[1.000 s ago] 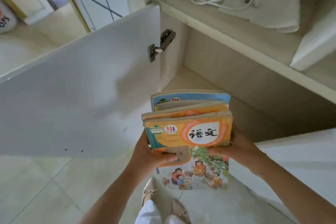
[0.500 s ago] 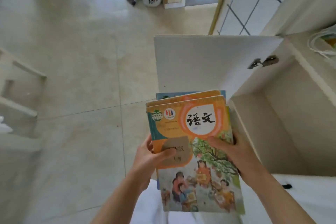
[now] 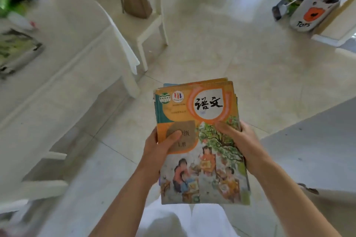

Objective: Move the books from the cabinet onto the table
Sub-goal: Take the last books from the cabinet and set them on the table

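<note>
Books [image 3: 200,140] between both hands [image 3: 159,146]

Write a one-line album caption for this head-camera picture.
Both hands, left and right, carry a stack of books over the tiled floor, the white table to the left.

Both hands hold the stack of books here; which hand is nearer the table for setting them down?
Left. The table lies to the person's left, on the left hand's side of the books. The right hand grips the far edge, so both likely carry together.
</note>
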